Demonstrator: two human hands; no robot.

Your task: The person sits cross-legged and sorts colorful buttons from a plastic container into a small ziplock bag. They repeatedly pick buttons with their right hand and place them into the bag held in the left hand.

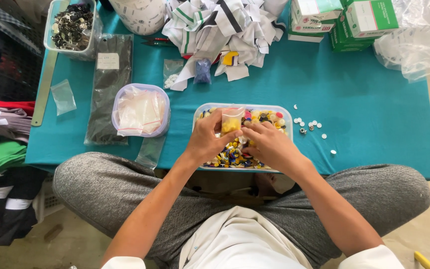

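Note:
A clear rectangular tray (285, 110) full of mixed coloured buttons stands on the teal table top near its front edge. My left hand (207, 139) holds a small clear bag with yellow buttons (232, 122) upright over the tray. My right hand (269, 144) is beside it, fingertips pinched together at the bag's lower edge, just above the buttons. Whether it holds a button between the fingertips is too small to tell.
A tub of small plastic bags (140, 110) stands left of the tray, with a black bag (108, 84) behind it. Loose white buttons (308, 124) lie to the right. Fabric scraps (225, 25), green boxes (359, 20) and a box of dark parts (71, 27) line the far edge.

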